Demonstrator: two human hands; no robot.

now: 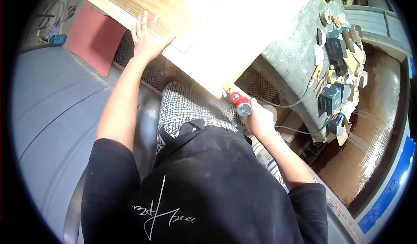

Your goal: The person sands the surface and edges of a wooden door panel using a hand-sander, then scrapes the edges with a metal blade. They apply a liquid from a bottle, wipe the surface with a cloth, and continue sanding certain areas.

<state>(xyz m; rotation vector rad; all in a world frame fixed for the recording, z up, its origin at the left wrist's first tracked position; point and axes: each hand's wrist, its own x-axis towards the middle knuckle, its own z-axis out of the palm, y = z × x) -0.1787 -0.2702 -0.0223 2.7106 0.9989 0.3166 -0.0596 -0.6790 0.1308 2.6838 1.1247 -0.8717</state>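
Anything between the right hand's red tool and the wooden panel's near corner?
Nothing visible. The red tool, in the right hand, is right by the wooden panel; contact is unclear. The grey hose lies off rightward.

The panel (195,27) looks like smooth grained wood, the shirt (217,183) matt cloth, the red tool (242,101) glossy.

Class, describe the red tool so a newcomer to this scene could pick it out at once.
Find the big wooden panel at the top and follow it to its corner nearest the person. There, the right hand holds the red tool. Its red body and round grey cap set it apart from the panel and thin hose.
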